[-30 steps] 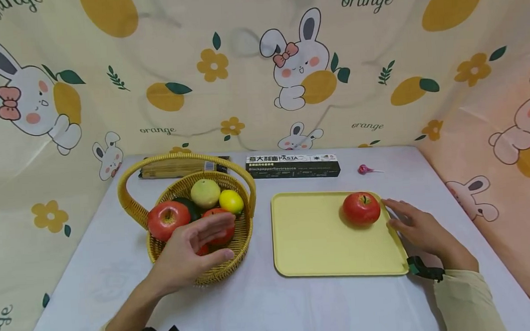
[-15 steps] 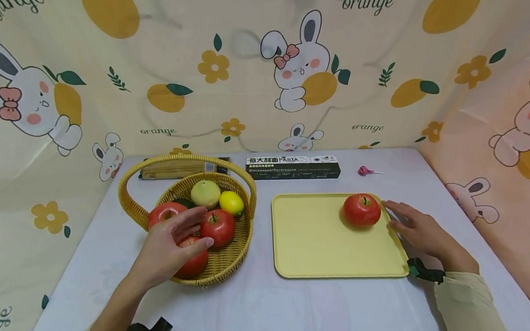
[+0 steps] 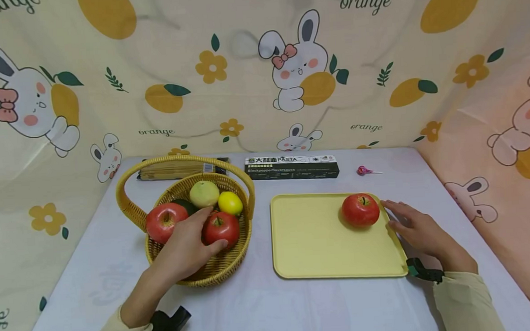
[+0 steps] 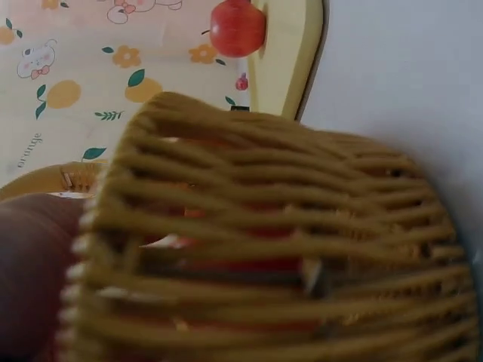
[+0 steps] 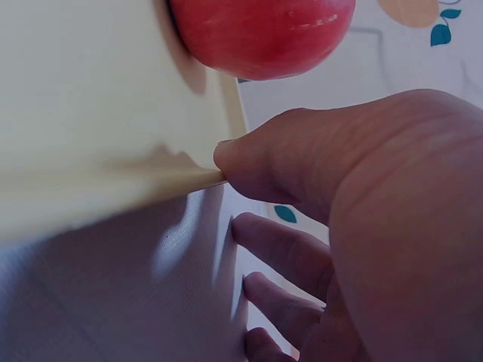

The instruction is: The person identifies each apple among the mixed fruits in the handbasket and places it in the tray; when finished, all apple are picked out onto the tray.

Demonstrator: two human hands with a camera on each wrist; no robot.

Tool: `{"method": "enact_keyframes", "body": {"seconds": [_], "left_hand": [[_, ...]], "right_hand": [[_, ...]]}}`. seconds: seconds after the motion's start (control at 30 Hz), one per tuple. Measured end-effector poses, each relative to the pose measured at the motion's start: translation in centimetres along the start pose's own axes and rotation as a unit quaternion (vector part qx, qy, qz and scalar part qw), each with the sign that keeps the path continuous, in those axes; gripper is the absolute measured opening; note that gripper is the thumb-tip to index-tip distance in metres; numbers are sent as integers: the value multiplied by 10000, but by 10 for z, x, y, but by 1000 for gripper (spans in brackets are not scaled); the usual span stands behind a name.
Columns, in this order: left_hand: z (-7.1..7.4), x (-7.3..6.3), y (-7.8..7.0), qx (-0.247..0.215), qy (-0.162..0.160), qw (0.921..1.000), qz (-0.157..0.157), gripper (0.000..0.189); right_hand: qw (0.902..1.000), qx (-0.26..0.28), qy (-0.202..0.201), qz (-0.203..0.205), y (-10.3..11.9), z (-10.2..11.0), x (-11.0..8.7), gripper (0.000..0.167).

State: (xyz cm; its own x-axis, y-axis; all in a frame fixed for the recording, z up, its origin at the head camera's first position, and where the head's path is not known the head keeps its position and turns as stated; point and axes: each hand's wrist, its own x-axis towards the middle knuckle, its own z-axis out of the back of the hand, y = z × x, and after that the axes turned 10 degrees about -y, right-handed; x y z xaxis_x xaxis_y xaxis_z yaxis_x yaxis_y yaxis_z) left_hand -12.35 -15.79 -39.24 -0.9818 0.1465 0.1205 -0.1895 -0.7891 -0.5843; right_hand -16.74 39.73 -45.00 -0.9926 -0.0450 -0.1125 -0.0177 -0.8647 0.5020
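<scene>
Inside the wicker basket [image 3: 212, 279], my left hand [image 3: 186, 252] curves its thumb and fingers round the left side of a red apple [image 3: 225, 230]. The basket weave fills most of the left wrist view and hides the fingertips there. Another red apple [image 3: 162, 222] lies left of that hand. To the right, a third red apple [image 3: 361, 210] sits on the yellow tray [image 3: 328, 249]. My right hand [image 3: 419, 230] rests at the tray's right edge. In the right wrist view its thumb [image 5: 264, 154] touches the rim, with the other fingers spread outside it.
A pale round fruit [image 3: 205, 193], a yellow lemon [image 3: 230, 203] and a dark green item [image 3: 184, 206] share the basket, whose tall handle [image 3: 130, 207] arches over them. Behind are a packet of dry noodles [image 3: 171, 169], a pasta box [image 3: 292, 169] and a lollipop [image 3: 363, 170].
My left hand first drew back left, then reached right and down to the apple in the basket, which shifted slightly right. The lower red apple is now covered. My right hand stayed put.
</scene>
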Motion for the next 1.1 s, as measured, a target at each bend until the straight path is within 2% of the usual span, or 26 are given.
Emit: {"method": "enact_keyframes", "body": {"seconds": [0.17, 0.27, 0.4, 0.53, 0.67, 0.87, 1.0, 1.1], "left_hand": [[-9, 5, 3, 30, 115, 9999, 14, 77], [-12, 6, 4, 62, 113, 9998, -127, 78], [-17, 6, 3, 279, 61, 9990, -355, 82], [-22, 7, 1, 522, -30, 9979, -373, 85], [-25, 7, 2, 519, -219, 9979, -334, 87], [-20, 9, 5, -221, -567, 9981, -6, 92], [-13, 8, 11, -816, -801, 9933, 179, 90], [-9, 4, 12, -1364, -861, 9868, 121, 88]], "right_hand": [[10000, 3, -7, 41, 1, 1, 2, 75], [10000, -49, -22, 40, 0, 2, 2, 75], [10000, -60, -34, 1, 0, 4, 2, 76], [10000, -17, -25, -28, -1, 5, 2, 76], [10000, -8, -20, -26, -1, 5, 1, 76], [10000, 32, -57, -35, 0, 4, 1, 76], [9999, 118, -6, -104, -1, 2, 0, 76], [9999, 105, 2, -82, -3, 0, 0, 75]]}}
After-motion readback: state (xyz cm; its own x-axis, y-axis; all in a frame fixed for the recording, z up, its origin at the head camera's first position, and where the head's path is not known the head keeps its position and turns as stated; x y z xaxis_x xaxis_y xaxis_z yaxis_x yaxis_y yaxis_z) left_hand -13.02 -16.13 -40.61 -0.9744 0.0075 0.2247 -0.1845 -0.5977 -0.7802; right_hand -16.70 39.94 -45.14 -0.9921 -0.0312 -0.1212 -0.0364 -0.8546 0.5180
